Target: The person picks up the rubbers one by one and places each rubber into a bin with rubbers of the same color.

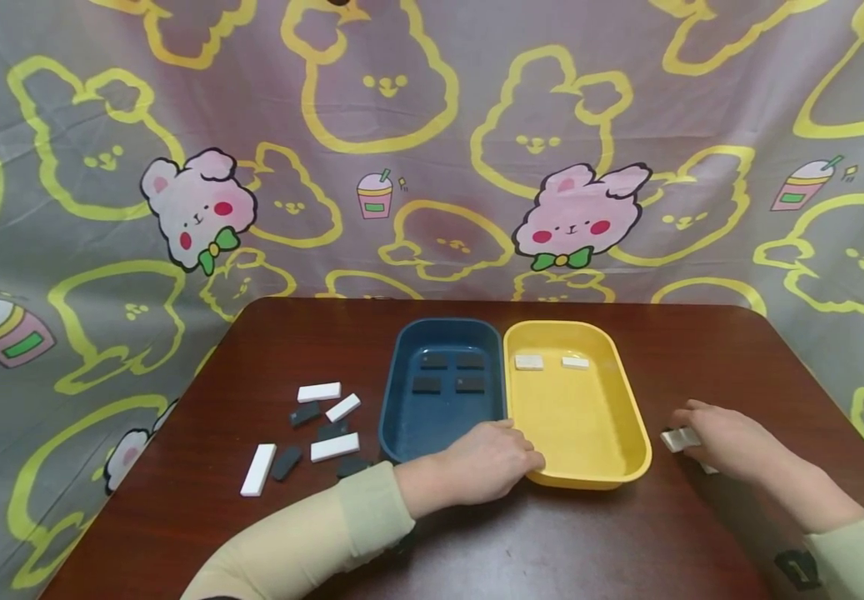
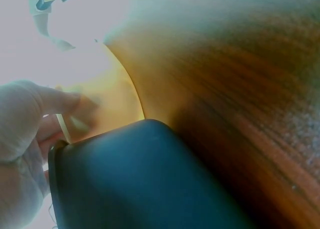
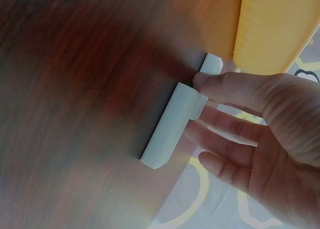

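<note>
In the head view my left hand grips the near left rim of a yellow tray, right where a blue tray meets it. The left wrist view is washed out, with the thumb showing against the yellow tray and the fingers partly behind the rims. To the right of the yellow tray, my right hand is low over the table. Between its thumb and fingers it pinches a white block, partly hidden by the thumb. Close beside that, another white block lies on the table.
Several black blocks lie in the blue tray, and two white blocks in the yellow one. Left of the trays, white blocks and black blocks are scattered on the brown table. A patterned curtain hangs behind.
</note>
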Demonstrator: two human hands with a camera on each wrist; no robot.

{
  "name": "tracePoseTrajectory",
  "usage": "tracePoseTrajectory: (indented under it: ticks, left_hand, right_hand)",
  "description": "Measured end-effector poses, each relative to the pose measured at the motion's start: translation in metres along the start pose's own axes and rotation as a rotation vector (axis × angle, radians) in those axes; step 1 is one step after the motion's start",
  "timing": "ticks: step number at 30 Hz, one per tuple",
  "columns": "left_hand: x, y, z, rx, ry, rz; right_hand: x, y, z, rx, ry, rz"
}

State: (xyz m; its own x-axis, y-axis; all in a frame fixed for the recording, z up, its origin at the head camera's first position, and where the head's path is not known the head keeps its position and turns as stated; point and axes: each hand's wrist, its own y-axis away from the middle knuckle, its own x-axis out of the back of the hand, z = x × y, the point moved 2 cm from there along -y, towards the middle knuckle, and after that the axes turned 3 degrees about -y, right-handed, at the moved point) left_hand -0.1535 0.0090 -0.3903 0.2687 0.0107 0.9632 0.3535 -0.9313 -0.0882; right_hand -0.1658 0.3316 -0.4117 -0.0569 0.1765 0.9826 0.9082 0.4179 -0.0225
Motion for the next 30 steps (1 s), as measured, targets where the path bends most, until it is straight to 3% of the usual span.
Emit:
tracePoseTrajectory:
  ticks: [11,18,24,30]
  left_hand:
    - [0.000,0.001,0.001,-0.002,-0.003,0.007]
    - [0.000,0.000,0.001,-0.003,-0.010,0.008]
    - [-0.001,0.000,0.001,-0.001,-0.012,0.005]
    - [0.000,0.000,0.001,-0.007,-0.016,0.017]
  right_hand:
    - [-0.001,-0.001,-0.002,0.002,0.044,0.022]
    - [0.004,-0.004,0.001,-0.017,0.001,-0.020]
    - [0.023,-0.015,0.003,-0.083,-0.028,-0.026]
    - [0.054,-0.031,-0.008,-0.087,0.004,0.055]
